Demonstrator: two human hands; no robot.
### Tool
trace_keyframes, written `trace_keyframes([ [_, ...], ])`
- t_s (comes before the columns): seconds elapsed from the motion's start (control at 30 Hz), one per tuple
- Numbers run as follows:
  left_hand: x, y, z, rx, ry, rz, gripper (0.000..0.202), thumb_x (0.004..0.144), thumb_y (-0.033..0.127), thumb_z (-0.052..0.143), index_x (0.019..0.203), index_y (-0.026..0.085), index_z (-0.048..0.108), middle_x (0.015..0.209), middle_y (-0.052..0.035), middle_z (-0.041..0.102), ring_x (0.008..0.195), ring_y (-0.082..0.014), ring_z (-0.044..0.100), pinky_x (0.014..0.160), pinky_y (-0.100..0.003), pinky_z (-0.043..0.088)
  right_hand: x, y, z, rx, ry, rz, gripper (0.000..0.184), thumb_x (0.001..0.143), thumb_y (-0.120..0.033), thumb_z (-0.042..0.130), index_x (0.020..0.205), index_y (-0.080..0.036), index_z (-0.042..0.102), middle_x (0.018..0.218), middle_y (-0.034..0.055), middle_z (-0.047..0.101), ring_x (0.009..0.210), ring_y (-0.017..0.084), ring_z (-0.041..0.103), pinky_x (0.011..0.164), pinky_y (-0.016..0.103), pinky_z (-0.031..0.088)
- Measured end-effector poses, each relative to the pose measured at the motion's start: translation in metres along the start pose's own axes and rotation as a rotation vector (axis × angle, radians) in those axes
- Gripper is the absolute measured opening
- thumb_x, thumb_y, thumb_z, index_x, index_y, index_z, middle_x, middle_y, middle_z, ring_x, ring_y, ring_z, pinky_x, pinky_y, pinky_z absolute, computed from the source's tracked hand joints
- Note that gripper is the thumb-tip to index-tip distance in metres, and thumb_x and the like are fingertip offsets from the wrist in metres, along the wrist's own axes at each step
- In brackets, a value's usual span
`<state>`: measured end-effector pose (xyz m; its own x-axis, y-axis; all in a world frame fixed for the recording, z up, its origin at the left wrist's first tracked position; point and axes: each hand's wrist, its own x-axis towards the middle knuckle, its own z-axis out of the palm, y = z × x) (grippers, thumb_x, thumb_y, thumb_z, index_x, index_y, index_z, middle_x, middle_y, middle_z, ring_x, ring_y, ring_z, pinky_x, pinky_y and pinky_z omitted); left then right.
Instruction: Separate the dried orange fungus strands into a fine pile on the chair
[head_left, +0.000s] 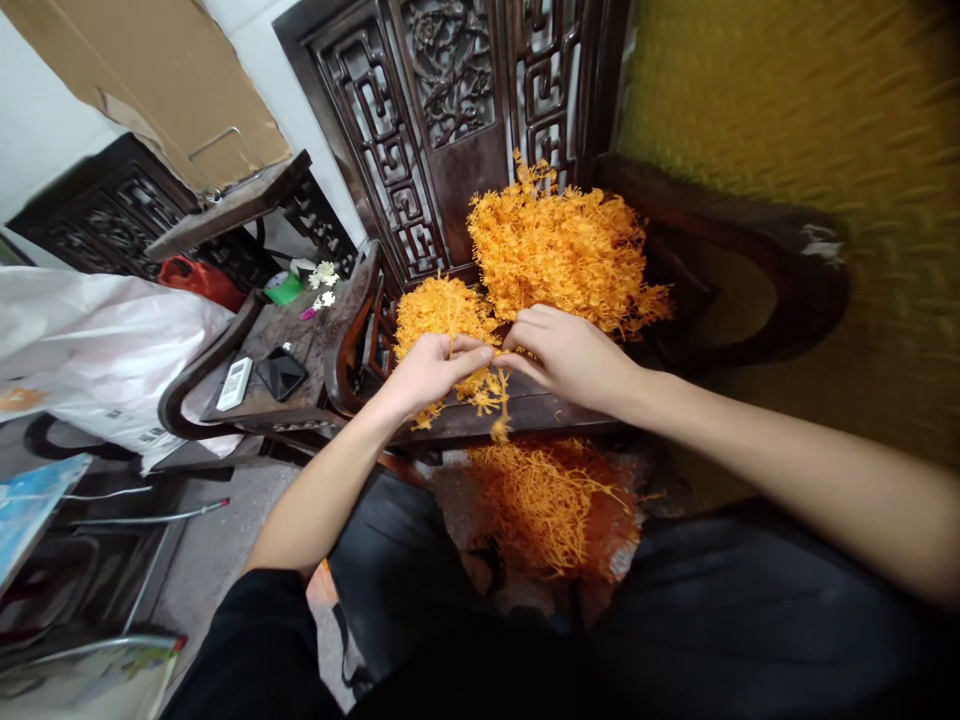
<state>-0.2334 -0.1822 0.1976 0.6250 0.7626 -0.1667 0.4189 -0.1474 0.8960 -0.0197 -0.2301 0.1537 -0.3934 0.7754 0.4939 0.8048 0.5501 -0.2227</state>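
Note:
Orange artificial sprigs lie in two heaps on a dark carved wooden chair seat [525,412]: a big heap [559,245] at the back and a smaller heap [442,310] to its left. My left hand [427,370] is closed on a small orange sprig cluster [484,385] at the seat's front. My right hand [566,350] pinches the same cluster from the right, fingertips meeting the left hand's. A further pile of orange sprigs [544,505] lies on the floor below, between my knees.
A small wooden side table [289,340] to the left carries a phone [281,373], a white remote [234,383], a green object and little white flowers [322,275]. A white plastic bag [97,345] lies farther left. A yellow surface [810,140] fills the right.

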Motion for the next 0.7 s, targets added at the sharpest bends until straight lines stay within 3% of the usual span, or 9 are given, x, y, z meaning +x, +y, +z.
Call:
trace_keyframes([
  [0.07,-0.001,-0.001,-0.004,0.174,-0.112,0.037,0.037,0.092,0.051,0.068,0.096,0.015,0.078,0.059,0.0065,0.039,0.054,-0.0078,0.027,0.054,-0.026,0.016,0.000,0.000,-0.003,-0.012,0.007,-0.086,0.030,0.106,-0.034,0.050,0.085,-0.017,0.065,0.084,0.0098,0.064,0.082,0.023,0.054,0.074,0.036,0.042],
  [0.17,-0.004,-0.004,-0.010,0.257,-0.255,0.042,0.038,0.093,0.052,0.065,0.085,0.015,0.073,0.060,0.0060,0.038,0.055,-0.0086,0.027,0.055,-0.026,0.019,-0.003,0.002,-0.010,0.046,0.028,-0.166,0.029,0.105,-0.030,0.049,0.080,-0.019,0.060,0.078,0.0074,0.059,0.076,0.021,0.049,0.070,0.036,0.038],
  [0.27,-0.007,-0.004,-0.015,0.295,-0.240,0.058,0.041,0.094,0.051,0.063,0.071,0.016,0.060,0.061,0.0049,0.038,0.056,-0.0085,0.029,0.055,-0.025,0.022,-0.009,0.005,-0.018,0.113,0.086,-0.096,0.023,0.101,-0.024,0.050,0.078,-0.022,0.052,0.078,0.0070,0.057,0.077,0.021,0.050,0.070,0.036,0.038],
  [0.4,-0.009,0.001,-0.018,0.335,-0.208,0.095,0.045,0.096,0.050,0.060,0.066,0.018,0.048,0.061,0.0050,0.034,0.056,-0.0084,0.028,0.055,-0.025,0.023,-0.010,0.003,-0.021,0.178,0.125,0.083,0.022,0.095,-0.021,0.054,0.075,-0.024,0.043,0.078,0.0065,0.056,0.076,0.021,0.052,0.070,0.037,0.038],
  [0.5,-0.008,0.003,-0.020,0.202,-0.194,0.057,0.047,0.093,0.051,0.065,0.065,0.019,0.046,0.059,0.0057,0.033,0.053,-0.0075,0.025,0.052,-0.026,0.021,-0.006,0.007,-0.024,0.218,0.185,0.259,0.028,0.092,-0.024,0.061,0.072,-0.025,0.041,0.075,0.0050,0.055,0.071,0.019,0.051,0.069,0.036,0.037],
  [0.63,-0.011,-0.005,-0.026,-0.049,-0.213,-0.078,0.045,0.081,0.053,0.080,0.065,0.019,0.054,0.055,0.0074,0.031,0.047,-0.0059,0.022,0.047,-0.026,0.014,-0.011,0.038,-0.035,0.259,0.484,0.661,0.030,0.093,-0.033,0.066,0.073,-0.025,0.046,0.074,0.0032,0.054,0.066,0.016,0.044,0.066,0.036,0.034],
  [0.67,-0.011,-0.007,-0.027,-0.094,-0.195,-0.098,0.044,0.079,0.054,0.082,0.067,0.019,0.058,0.054,0.0074,0.032,0.046,-0.0057,0.022,0.046,-0.026,0.013,-0.016,0.046,-0.036,0.261,0.537,0.743,0.029,0.095,-0.037,0.065,0.075,-0.026,0.047,0.076,0.0035,0.054,0.066,0.016,0.042,0.067,0.036,0.033],
  [0.7,-0.012,-0.008,-0.027,-0.130,-0.164,-0.107,0.043,0.077,0.055,0.083,0.068,0.018,0.062,0.053,0.0073,0.032,0.045,-0.0056,0.022,0.045,-0.026,0.012,-0.020,0.053,-0.036,0.276,0.510,0.781,0.029,0.098,-0.043,0.063,0.079,-0.027,0.048,0.078,0.0042,0.055,0.068,0.017,0.042,0.068,0.037,0.033],
])
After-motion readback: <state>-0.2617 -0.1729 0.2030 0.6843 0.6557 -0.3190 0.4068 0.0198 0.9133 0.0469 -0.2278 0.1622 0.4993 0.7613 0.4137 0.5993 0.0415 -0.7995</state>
